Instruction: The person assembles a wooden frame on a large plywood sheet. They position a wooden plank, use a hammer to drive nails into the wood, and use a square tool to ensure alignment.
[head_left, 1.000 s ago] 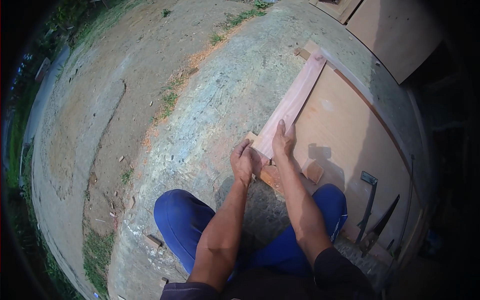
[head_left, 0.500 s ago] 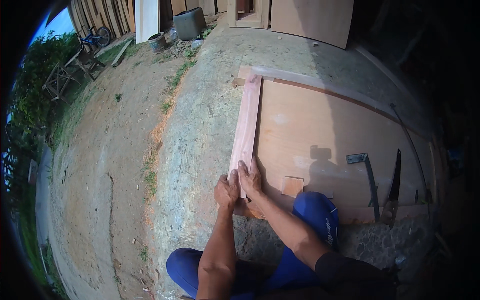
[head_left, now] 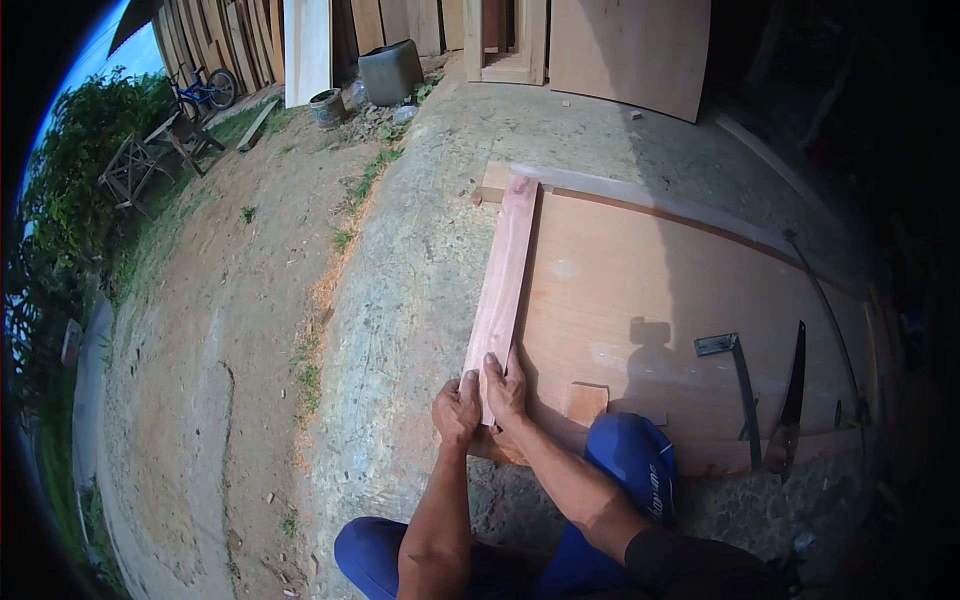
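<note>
A long reddish wooden plank (head_left: 503,270) lies along the left edge of a large plywood sheet (head_left: 660,300) on the concrete ground. My left hand (head_left: 457,407) and my right hand (head_left: 505,388) both press on the plank's near end, side by side. A second plank (head_left: 640,195) runs along the sheet's far edge and meets the first at the far left corner. My knees in blue trousers (head_left: 632,462) are below the hands.
A small wood block (head_left: 586,402), a metal square (head_left: 735,375) and a handsaw (head_left: 790,400) lie on the sheet to the right. Boards and a grey bucket (head_left: 389,70) lean by the wall far off. Dirt and grass are to the left.
The view has tilted upward, showing the whole plank and the far wall. Both hands stay on the plank's near end.
</note>
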{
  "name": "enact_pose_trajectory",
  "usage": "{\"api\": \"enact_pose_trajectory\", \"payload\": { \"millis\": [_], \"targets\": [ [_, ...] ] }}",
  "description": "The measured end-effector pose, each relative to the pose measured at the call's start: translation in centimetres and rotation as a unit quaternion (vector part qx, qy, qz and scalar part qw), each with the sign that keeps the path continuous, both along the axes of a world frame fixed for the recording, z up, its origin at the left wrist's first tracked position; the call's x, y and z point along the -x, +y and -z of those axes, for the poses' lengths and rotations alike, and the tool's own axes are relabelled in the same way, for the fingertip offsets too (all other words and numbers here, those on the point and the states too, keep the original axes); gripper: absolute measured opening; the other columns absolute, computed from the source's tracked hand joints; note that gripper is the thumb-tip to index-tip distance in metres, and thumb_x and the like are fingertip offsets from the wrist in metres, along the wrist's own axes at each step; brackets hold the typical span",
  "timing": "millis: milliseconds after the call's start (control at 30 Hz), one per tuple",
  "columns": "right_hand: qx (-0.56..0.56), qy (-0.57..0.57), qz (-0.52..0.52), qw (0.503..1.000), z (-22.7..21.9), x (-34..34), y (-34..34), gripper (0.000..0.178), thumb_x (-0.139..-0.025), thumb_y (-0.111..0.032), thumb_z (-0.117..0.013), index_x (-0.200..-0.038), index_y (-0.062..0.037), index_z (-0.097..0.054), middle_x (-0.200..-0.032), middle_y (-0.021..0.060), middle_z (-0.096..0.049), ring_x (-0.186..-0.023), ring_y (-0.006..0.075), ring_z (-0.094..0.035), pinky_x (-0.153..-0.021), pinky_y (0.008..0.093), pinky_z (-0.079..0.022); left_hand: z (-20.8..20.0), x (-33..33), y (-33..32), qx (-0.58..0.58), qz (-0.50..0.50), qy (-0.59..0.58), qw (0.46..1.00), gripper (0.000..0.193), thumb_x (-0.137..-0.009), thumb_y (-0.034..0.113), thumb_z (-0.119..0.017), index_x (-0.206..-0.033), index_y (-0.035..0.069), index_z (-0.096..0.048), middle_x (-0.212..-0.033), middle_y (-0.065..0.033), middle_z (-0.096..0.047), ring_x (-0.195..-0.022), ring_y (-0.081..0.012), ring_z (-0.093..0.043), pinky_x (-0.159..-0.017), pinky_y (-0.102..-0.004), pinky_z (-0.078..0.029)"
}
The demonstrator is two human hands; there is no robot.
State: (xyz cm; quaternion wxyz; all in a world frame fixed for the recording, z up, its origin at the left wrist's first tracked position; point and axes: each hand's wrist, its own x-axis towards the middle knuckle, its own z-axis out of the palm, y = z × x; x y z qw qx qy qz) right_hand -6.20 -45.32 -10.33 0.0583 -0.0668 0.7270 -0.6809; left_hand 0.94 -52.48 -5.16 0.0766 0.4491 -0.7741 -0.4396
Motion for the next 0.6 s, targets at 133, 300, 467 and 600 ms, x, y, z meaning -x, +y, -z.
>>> {"api": "enact_pose_trajectory", "payload": {
  "millis": [133, 300, 467, 600],
  "targets": [
    [0.010, -0.020, 0.001, 1.000, -0.3, 0.0, 0.1, 0.071, -0.101, -0.034, -0.061, -0.151, 0.0087, -0.033, -0.134, 0.0293, -0.059, -0.120, 0.0344, -0.062, -0.100, 0.0377, -0.050, 0.2, 0.1, 0.0, 0.014, -0.001, 0.012, 1.000, 0.057, -0.093, 0.056, -0.059, -0.096, 0.002, -0.075, -0.089, -0.0268, -0.072, -0.091, -0.0424, -0.070, -0.081, -0.0461, -0.053],
    [0.014, -0.044, -0.004, 0.999, -1.0, 0.0, 0.2, 0.058, -0.102, -0.025, -0.060, -0.149, 0.0030, -0.041, -0.135, 0.0230, -0.059, -0.122, 0.0284, -0.058, -0.101, 0.0369, -0.047, 0.9, 0.3, 0.1, 0.007, -0.008, 0.007, 1.000, 0.056, -0.093, 0.055, -0.058, -0.099, 0.002, -0.075, -0.091, -0.0272, -0.072, -0.092, -0.0443, -0.070, -0.082, -0.0471, -0.053],
    [-0.047, 0.006, -0.006, 0.999, 0.0, 0.7, -0.7, 0.061, -0.100, -0.026, -0.061, -0.148, 0.0042, -0.040, -0.137, 0.0247, -0.057, -0.125, 0.0306, -0.057, -0.104, 0.0376, -0.046, 5.0, -0.2, -2.4, -0.076, 0.039, 0.076, 0.993, 0.060, -0.095, 0.056, -0.057, -0.098, -0.001, -0.073, -0.082, -0.0232, -0.072, -0.081, -0.0368, -0.070, -0.079, -0.0436, -0.052],
    [-0.092, 0.017, -0.006, 0.996, -0.7, 0.7, 0.0, 0.059, -0.101, -0.031, -0.059, -0.143, 0.0078, -0.043, -0.136, 0.0269, -0.057, -0.123, 0.0353, -0.057, -0.104, 0.0389, -0.044, 3.1, -1.5, -3.9, -0.261, -0.042, 0.118, 0.957, 0.063, -0.104, 0.052, -0.045, -0.100, -0.006, -0.069, -0.080, -0.0111, -0.068, -0.077, -0.0215, -0.063, -0.073, -0.0354, -0.050]
  ]
}}
